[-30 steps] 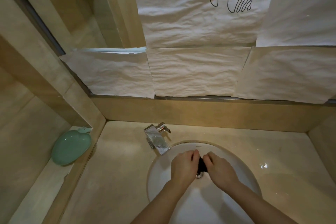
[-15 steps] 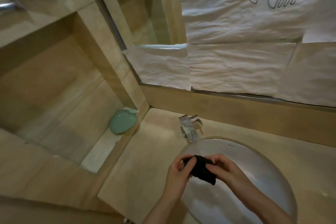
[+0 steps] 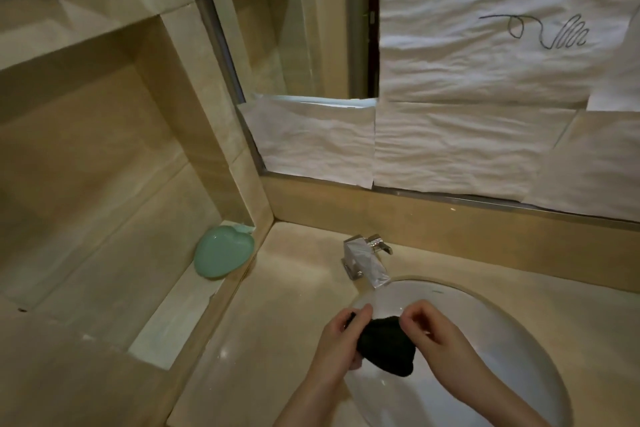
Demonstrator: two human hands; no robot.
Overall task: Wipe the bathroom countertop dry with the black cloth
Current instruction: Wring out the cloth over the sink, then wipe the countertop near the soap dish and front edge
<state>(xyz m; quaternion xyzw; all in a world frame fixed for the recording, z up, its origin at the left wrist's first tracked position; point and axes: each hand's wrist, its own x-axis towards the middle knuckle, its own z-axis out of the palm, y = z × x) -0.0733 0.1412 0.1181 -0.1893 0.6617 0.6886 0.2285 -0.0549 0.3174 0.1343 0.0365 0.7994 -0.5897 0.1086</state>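
both hands are holding the bunched black cloth (image 3: pixel 386 343) over the sink (image 3: pixel 485 329) in the lower middle of the frame, the left hand (image 3: pixel 341 340) gripping its left end and the right hand (image 3: pixel 433 333) pinching its top edge. it is looking soft, light and limp, so gathering it into the palm should suit wiping the countertop (image 3: pixel 294 288) lying beyond.

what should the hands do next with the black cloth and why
Probably carry the black cloth left onto the countertop and start wiping. Both the left hand and right hand hold it bunched above the sink basin, not touching the counter.
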